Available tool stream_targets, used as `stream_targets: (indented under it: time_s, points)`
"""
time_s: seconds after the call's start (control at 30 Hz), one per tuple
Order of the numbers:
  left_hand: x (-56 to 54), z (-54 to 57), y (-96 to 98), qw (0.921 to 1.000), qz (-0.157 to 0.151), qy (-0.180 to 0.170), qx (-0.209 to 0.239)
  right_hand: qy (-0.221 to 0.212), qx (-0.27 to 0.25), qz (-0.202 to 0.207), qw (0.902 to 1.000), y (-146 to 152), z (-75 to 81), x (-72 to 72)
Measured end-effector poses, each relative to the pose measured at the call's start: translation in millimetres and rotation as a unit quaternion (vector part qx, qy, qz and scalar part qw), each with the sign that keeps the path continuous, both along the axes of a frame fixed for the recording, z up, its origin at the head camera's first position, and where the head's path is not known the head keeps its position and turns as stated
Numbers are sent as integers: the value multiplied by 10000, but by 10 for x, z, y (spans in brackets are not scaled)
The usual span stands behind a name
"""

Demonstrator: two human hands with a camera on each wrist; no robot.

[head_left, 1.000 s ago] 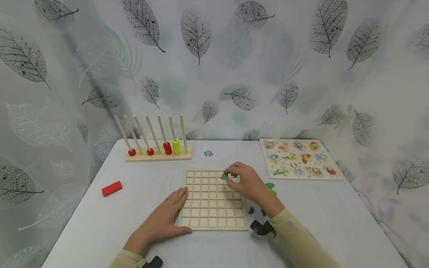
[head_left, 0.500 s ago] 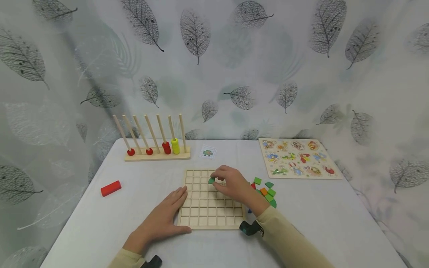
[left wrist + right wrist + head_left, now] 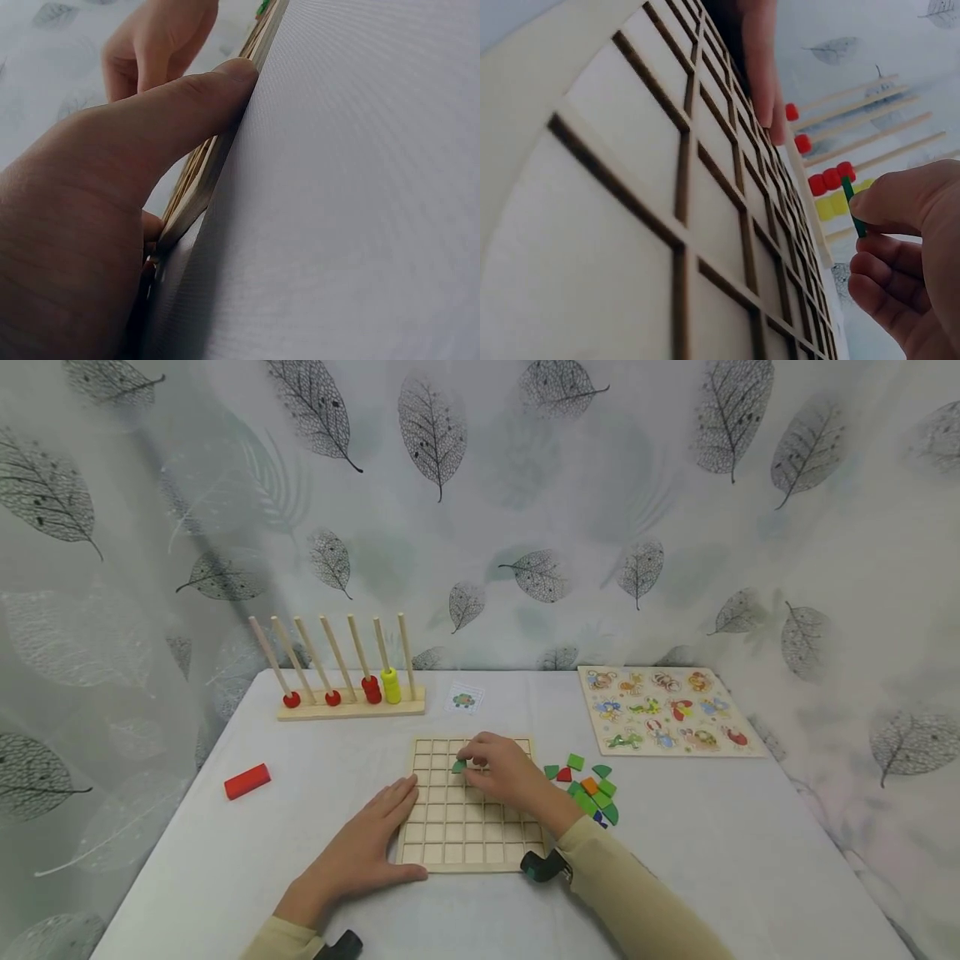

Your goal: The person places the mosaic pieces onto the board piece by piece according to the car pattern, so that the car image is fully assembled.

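The wooden grid board (image 3: 465, 835) lies flat on the table, its square cells divided by thin strips. My left hand (image 3: 367, 843) rests against its left side with straight fingers, the thumb touching the near edge. Over the far part of the grid, my right hand (image 3: 498, 772) pinches a thin green rounded tile (image 3: 458, 767) between thumb and fingers. In the right wrist view the green tile (image 3: 853, 206) is edge-on and stands apart from the board. Right of the board lies a loose group of small tiles, including an orange square tile (image 3: 590, 786) and a red tile (image 3: 564, 774).
Behind the board lies a small card (image 3: 464, 699) with a turtle-like picture. A peg stand (image 3: 352, 712) with red and yellow beads is at back left, an insect puzzle board (image 3: 667, 710) at back right. A red cylinder (image 3: 247, 782) lies on the left.
My right hand has moved left across the far rows of the grid with the green tile, uncovering more of the loose tiles. The left hand has stayed in place.
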State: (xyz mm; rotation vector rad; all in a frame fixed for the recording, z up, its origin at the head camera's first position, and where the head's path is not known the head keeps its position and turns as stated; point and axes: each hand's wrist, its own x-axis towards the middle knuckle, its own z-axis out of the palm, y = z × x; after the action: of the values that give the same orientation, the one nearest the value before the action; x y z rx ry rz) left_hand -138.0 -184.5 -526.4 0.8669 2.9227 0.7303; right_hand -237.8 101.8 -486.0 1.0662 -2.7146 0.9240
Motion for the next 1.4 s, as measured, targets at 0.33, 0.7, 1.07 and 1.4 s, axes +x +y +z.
stream_targets:
  time_s: [0.33, 0.7, 1.07, 1.4]
  points:
    - [-2, 32, -11, 9999, 67, -118, 12, -176, -59, 105, 9998, -76, -177, -42]
    - [3, 58, -14, 9998, 30, -188, 71, -117, -8, 29, 9999, -78, -269, -21]
    - [-13, 35, -8, 9998, -17, -204, 85, -99, -161, -83, 9998, -87, -321, 2]
    - [-8, 39, -6, 9999, -13, -113, 92, -191, -225, -82, 9995, -75, -301, 34]
